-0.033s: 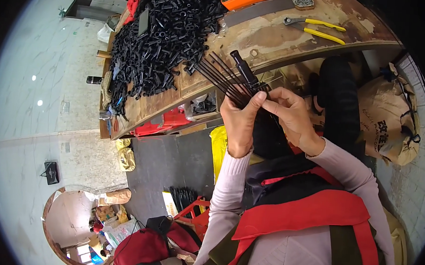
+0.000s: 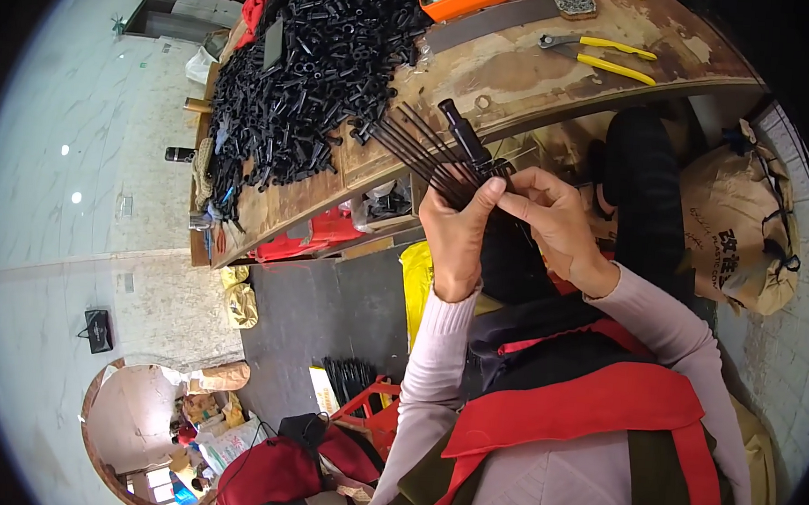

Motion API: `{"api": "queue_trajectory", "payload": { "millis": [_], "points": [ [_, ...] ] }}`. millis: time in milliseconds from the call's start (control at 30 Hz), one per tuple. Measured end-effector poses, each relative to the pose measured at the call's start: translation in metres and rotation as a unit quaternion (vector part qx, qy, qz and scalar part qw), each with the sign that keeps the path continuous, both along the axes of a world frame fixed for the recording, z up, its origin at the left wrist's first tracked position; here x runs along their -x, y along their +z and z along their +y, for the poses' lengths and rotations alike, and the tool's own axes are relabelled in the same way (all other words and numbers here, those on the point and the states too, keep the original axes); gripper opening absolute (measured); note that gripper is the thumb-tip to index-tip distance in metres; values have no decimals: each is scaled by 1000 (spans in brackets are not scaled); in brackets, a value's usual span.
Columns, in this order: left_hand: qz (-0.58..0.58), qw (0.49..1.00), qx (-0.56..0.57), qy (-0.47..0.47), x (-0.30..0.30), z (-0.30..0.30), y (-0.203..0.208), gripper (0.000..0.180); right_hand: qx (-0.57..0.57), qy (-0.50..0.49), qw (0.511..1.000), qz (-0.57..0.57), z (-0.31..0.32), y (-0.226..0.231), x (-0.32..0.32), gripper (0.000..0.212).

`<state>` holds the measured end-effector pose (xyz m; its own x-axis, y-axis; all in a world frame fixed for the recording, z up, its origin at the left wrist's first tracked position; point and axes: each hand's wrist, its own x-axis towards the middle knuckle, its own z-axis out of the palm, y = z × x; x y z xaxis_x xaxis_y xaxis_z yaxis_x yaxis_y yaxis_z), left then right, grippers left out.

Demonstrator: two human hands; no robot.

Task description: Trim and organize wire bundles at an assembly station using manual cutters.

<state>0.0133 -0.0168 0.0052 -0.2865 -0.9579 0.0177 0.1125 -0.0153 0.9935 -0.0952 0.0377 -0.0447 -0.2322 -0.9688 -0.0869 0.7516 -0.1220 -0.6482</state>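
Left hand [image 2: 455,233] clasps slim black rods [image 2: 414,157] near the worktop [image 2: 520,82]. Right hand [image 2: 564,231] curls at the black fitting's [image 2: 466,135] lower end; any pinch is unclear. Rods appear light, stiff, possibly slippery; gripping the bundle mid-length seems advisable.

Workshop: a worn wooden bench [image 2: 511,77] at twelve o'clock, heaped black parts [image 2: 328,74] at eleven, yellow-handled pliers [image 2: 616,69] between one and two.
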Motion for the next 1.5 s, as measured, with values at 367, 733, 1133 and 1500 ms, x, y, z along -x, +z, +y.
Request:
{"api": "queue_trajectory", "payload": {
  "millis": [367,733,1133,1500],
  "points": [
    [18,1000,15,-18,5,-3,-4,22,14,80,991,-101,-14,-13,17,17],
    [-56,998,10,-6,5,8,6,19,46,25,997,-63,-4,-12,-3,9],
    [-9,999,0,-40,1,6,10,18,50,70,992,-94,-1,-18,5,11],
    [-105,991,71,33,12,26,13,14,33,91,980,-176,10,-17,11,15]
  ]
}}
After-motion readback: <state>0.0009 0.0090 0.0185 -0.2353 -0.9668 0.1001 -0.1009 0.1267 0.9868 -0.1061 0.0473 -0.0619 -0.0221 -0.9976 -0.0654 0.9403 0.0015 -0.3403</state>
